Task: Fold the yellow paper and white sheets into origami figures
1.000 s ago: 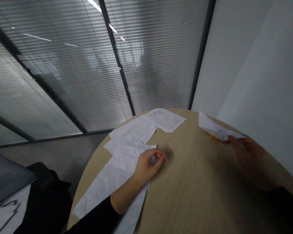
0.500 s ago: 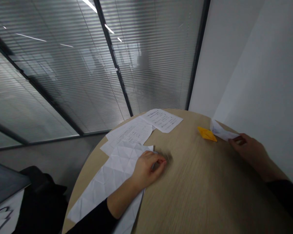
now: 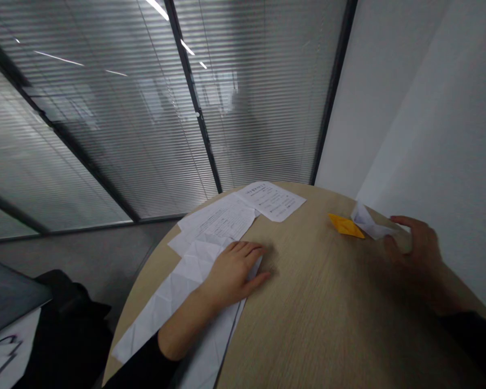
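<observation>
On the right side of the table lies a white folded-paper boat, its left tip close against a small yellow folded-paper boat. My right hand is just right of the white boat, thumb and fingers apart, with nothing held between them. My left hand rests palm down over the top end of a long white creased sheet, fingers spread out over its right edge. Part of that sheet is hidden under the hand and forearm.
Printed sheets overlap at the far edge of the round wooden table. A white wall stands close on the right, and glass with blinds beyond. A black bag-like thing is at the lower left.
My right hand has let go of the white paper boat and drawn off slightly right, fingers opening. My left hand has uncurled from a pinch and shifted slightly left onto the creased sheet.
</observation>
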`<action>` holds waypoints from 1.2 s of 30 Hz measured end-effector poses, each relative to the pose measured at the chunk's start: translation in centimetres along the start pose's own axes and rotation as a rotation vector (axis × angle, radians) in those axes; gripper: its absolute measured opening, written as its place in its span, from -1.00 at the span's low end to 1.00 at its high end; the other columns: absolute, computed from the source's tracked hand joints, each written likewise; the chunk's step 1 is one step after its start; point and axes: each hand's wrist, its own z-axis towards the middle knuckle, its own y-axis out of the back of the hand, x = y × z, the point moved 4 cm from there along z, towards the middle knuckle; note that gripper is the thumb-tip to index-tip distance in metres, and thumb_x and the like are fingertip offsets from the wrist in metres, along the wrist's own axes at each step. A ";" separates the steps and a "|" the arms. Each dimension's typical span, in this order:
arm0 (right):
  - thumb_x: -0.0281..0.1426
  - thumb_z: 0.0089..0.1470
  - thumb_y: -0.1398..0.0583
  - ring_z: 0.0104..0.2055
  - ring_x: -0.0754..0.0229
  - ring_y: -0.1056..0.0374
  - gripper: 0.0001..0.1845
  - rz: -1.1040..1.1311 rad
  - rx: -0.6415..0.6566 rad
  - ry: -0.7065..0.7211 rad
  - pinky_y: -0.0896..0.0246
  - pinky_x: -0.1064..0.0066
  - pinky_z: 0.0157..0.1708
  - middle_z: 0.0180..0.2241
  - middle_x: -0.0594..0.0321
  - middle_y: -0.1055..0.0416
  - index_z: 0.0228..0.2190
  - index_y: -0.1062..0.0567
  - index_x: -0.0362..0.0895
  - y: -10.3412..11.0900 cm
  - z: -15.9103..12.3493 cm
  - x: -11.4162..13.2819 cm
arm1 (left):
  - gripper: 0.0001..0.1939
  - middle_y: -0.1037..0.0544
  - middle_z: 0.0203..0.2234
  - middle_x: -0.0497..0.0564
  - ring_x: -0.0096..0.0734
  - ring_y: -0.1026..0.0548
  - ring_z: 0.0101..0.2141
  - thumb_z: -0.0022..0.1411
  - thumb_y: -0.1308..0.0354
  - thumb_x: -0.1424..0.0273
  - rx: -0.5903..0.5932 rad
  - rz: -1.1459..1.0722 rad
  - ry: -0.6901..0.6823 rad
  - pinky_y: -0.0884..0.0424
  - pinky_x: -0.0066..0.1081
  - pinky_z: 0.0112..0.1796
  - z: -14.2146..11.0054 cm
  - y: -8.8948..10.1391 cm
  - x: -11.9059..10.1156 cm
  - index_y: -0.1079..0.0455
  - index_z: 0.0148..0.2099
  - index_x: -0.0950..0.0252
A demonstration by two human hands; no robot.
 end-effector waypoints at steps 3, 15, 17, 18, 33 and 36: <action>-0.17 0.31 -0.30 0.30 -0.39 -0.59 -0.54 0.199 0.146 0.255 -0.38 -0.34 0.39 0.24 -0.17 -0.67 0.18 -0.62 -0.02 -1.6 -1.8 4.8 | -0.54 -0.73 0.24 0.21 0.24 -0.69 0.21 0.53 -0.39 0.04 0.004 0.101 0.084 -0.55 0.17 0.26 -0.5 2.6 2.0 -0.62 0.32 0.12; -0.17 0.45 -0.38 0.56 -0.25 -0.39 -0.27 0.499 0.749 0.443 -0.29 -0.28 0.56 0.52 -0.01 -0.47 0.53 -0.44 0.05 -7.6 -6.6 22.0 | -0.04 -0.61 0.35 0.54 0.47 -0.64 0.26 0.49 -0.19 -0.28 0.053 0.453 0.695 -0.49 0.19 0.27 -5.4 6.8 11.1 -0.45 0.51 0.45; -0.19 0.42 -0.41 0.51 -0.26 -0.44 -0.27 0.510 0.708 0.421 -0.34 -0.27 0.52 0.48 -0.07 -0.51 0.50 -0.45 0.02 -8.9 -6.5 23.7 | -0.03 -0.65 0.31 0.53 0.45 -0.67 0.21 0.46 -0.22 -0.31 0.051 0.450 0.698 -0.52 0.16 0.23 -5.7 6.4 11.8 -0.47 0.49 0.43; -0.21 0.40 -0.42 0.48 -0.27 -0.47 -0.29 0.528 0.689 0.402 -0.37 -0.26 0.49 0.44 -0.07 -0.54 0.47 -0.47 0.02 -9.6 -6.5 24.5 | -0.03 -0.67 0.28 0.51 0.44 -0.68 0.18 0.44 -0.24 -0.31 0.042 0.445 0.687 -0.53 0.15 0.21 -5.8 6.3 12.1 -0.48 0.48 0.40; -0.49 0.34 -0.33 -0.13 0.04 -0.64 -0.85 0.766 0.578 0.088 -0.53 0.19 -0.05 -0.15 0.22 -0.73 -0.16 -0.63 0.02 -15.5 -5.2 29.8 | -0.16 -0.77 0.04 0.26 0.20 -0.75 -0.02 0.36 -0.37 -0.18 0.016 0.252 0.871 -0.60 -0.03 -0.02 -5.5 7.2 12.2 -0.48 0.43 0.27; -0.40 0.41 -0.25 -0.05 0.01 -0.66 -0.89 0.800 0.526 0.023 -0.56 0.17 0.00 -0.08 0.17 -0.71 -0.08 -0.57 0.02 -15.2 -4.4 28.7 | -0.31 -0.78 0.01 0.18 0.02 -0.74 -0.11 0.43 -0.31 -0.11 -0.033 0.165 0.827 -0.56 -0.16 -0.14 -5.2 7.1 11.8 -0.51 0.38 0.24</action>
